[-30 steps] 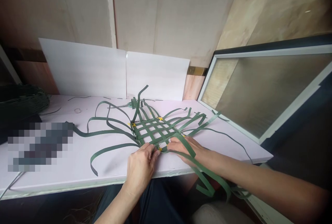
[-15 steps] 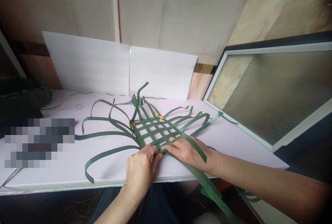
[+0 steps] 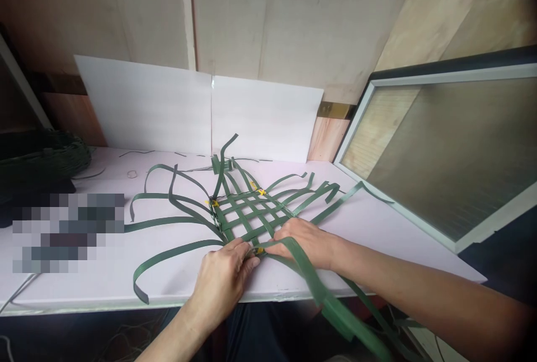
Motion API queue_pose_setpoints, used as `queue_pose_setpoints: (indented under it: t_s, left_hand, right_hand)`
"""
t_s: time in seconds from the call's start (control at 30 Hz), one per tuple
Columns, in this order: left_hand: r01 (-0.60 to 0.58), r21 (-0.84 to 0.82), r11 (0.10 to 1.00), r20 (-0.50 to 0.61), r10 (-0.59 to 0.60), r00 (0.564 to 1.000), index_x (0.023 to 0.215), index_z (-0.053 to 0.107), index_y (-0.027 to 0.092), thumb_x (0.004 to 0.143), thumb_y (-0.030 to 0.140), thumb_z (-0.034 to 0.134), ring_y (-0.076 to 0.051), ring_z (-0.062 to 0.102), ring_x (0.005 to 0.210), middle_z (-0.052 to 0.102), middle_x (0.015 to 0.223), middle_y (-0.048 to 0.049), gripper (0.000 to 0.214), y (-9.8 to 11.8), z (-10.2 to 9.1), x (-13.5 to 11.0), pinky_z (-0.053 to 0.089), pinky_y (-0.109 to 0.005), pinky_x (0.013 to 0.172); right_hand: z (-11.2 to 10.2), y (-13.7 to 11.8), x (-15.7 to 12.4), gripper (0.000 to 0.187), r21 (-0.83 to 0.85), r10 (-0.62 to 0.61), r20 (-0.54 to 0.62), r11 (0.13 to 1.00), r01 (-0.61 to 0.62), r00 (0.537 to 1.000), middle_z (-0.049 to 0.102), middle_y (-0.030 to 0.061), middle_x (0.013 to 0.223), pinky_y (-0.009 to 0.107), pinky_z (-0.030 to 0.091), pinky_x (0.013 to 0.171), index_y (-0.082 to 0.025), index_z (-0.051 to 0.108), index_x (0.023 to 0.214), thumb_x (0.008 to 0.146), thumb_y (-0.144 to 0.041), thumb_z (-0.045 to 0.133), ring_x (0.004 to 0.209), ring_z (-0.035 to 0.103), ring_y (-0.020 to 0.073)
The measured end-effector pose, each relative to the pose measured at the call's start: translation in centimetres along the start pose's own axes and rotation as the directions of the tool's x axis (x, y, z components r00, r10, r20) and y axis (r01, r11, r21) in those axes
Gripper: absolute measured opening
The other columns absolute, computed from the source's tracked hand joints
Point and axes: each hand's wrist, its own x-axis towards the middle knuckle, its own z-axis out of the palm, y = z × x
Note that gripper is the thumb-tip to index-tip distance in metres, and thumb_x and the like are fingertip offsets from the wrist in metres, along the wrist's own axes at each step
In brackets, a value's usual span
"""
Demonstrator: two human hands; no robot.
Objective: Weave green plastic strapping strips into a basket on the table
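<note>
Pale tabletop (image 3: pixel 180 278): beneath it all.
Green lattice (image 3: pixel 245 214): just beyond left hand (image 3: pixel 220 273) and right hand (image 3: pixel 308 245), near corner between them.
Right hand: fingertips hidden; I cannot tell its grip.
Left hand: thumb and fingers pinch the lattice's near edge.
Yellow tie (image 3: pixel 260 250): at that corner.

We see that our left hand (image 3: pixel 220 275) and right hand (image 3: pixel 308 243) are bare, with rounded knuckles. Our left forearm (image 3: pixel 178 331) and right forearm (image 3: pixel 403 289) are bare as well, smooth and narrowing towards the wrist. Lower down we wear dark navy-blue trousers (image 3: pixel 260 331), plain in colour, so deep in shadow that we cannot make out stitching or pockets.
</note>
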Motion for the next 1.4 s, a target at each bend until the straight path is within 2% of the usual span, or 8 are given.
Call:
queue_pose_setpoints:
  t_s: [0.2, 0.37, 0.5, 0.57, 0.7, 0.93, 1.13, 1.4]
  left_hand:
    - [-0.058, -0.169, 0.984, 0.105, 0.077, 0.991, 0.076, 0.060, 0.020, 0.095, 0.038, 0.047, -0.011, 0.054, 0.066, 0.060, 0.073, 0.0018, 0.029, -1.2, -3.7, -0.9, 0.038, -0.022, 0.062]
    - [0.001, -0.105, 0.994, -0.107, -0.012, 0.994, 0.073, 0.058, 0.019, 0.094, 0.034, 0.051, -0.010, 0.054, 0.064, 0.058, 0.072, 0.0015, 0.027, -2.3, -2.6, -3.4, 0.042, -0.020, 0.058]
    - [-0.092, 0.076, 0.993, -0.526, 0.119, 0.842, 0.098, 0.061, 0.019, 0.090, 0.014, 0.054, -0.013, 0.062, 0.083, 0.063, 0.093, -0.0036, 0.012, -1.7, -0.1, -6.3, 0.051, -0.022, 0.074]
    - [-0.201, 0.192, 0.961, -0.576, 0.276, 0.769, 0.104, 0.060, 0.018, 0.088, 0.005, 0.053, -0.013, 0.062, 0.084, 0.064, 0.091, -0.0039, 0.022, -0.8, 0.9, -7.1, 0.052, -0.022, 0.078]
    - [-0.263, 0.365, 0.893, -0.405, 0.407, 0.819, 0.118, 0.056, 0.015, 0.091, 0.008, 0.045, -0.020, 0.062, 0.105, 0.065, 0.112, -0.0099, 0.030, 1.6, 1.4, -5.9, 0.053, -0.029, 0.088]
    - [-0.046, 0.363, 0.931, -0.079, 0.080, 0.994, 0.073, 0.057, 0.019, 0.089, 0.010, 0.040, -0.012, 0.052, 0.051, 0.059, 0.066, 0.0000, 0.025, 2.4, 0.2, -1.3, 0.031, -0.024, 0.045]
    - [0.234, 0.136, 0.963, 0.186, -0.257, 0.948, 0.061, 0.050, 0.017, 0.086, 0.033, 0.054, -0.010, 0.042, 0.053, 0.050, 0.055, 0.0026, 0.030, 1.5, -2.4, 2.2, 0.025, -0.023, 0.052]
    - [0.268, -0.161, 0.950, 0.337, -0.202, 0.920, 0.076, 0.065, 0.017, 0.087, 0.038, 0.050, -0.011, 0.049, 0.064, 0.061, 0.070, 0.0016, 0.027, 0.9, -3.2, 2.7, 0.035, -0.021, 0.060]
  right_hand:
    - [-1.4, -2.5, 0.3, 0.014, 0.057, -0.031, 0.041, 0.998, 0.029, 0.999, 0.052, -0.0026, 0.054, 0.026, 0.014, 0.047, -0.021, 0.062, 0.079, 0.072, -0.010, 0.058, 0.044, 0.036, 0.0131]
    - [-0.7, -2.0, 1.3, 0.016, 0.251, -0.055, 0.033, 0.967, 0.045, 0.998, 0.046, -0.0040, 0.053, 0.025, 0.016, 0.048, -0.019, 0.055, 0.070, 0.086, -0.015, 0.055, 0.047, 0.035, 0.0127]
    - [-0.2, -1.2, 1.8, 0.027, 0.442, -0.048, 0.049, 0.897, 0.021, 0.998, 0.037, -0.0055, 0.051, 0.024, 0.019, 0.050, -0.017, 0.046, 0.063, 0.088, -0.014, 0.056, 0.048, 0.030, 0.0108]
    - [-0.2, -1.0, 2.0, 0.029, 0.502, -0.058, 0.054, 0.864, 0.023, 0.997, 0.036, -0.0058, 0.051, 0.023, 0.019, 0.050, -0.016, 0.044, 0.062, 0.088, -0.013, 0.058, 0.048, 0.029, 0.0099]
    - [-0.4, -0.9, 1.9, 0.024, 0.522, -0.053, 0.058, 0.853, 0.015, 0.997, 0.044, -0.0052, 0.054, 0.023, 0.019, 0.050, -0.016, 0.053, 0.065, 0.087, -0.013, 0.058, 0.051, 0.034, 0.0099]
    - [0.3, -0.7, 1.8, 0.016, 0.549, -0.047, 0.008, 0.835, 0.035, 0.999, 0.055, -0.0048, 0.061, 0.022, 0.022, 0.051, -0.019, 0.062, 0.074, 0.087, -0.011, 0.058, 0.054, 0.042, 0.0105]
    - [1.7, -0.8, 1.2, 0.016, 0.485, -0.007, -0.002, 0.874, 0.007, 1.000, 0.057, -0.0030, 0.067, 0.024, 0.020, 0.051, -0.017, 0.061, 0.078, 0.094, -0.017, 0.057, 0.057, 0.043, 0.0113]
    - [2.4, -2.0, -0.1, 0.007, 0.314, 0.105, -0.087, 0.947, -0.073, 0.991, 0.046, -0.0040, 0.056, 0.027, 0.013, 0.049, -0.022, 0.059, 0.090, 0.088, -0.018, 0.055, 0.048, 0.035, 0.0135]
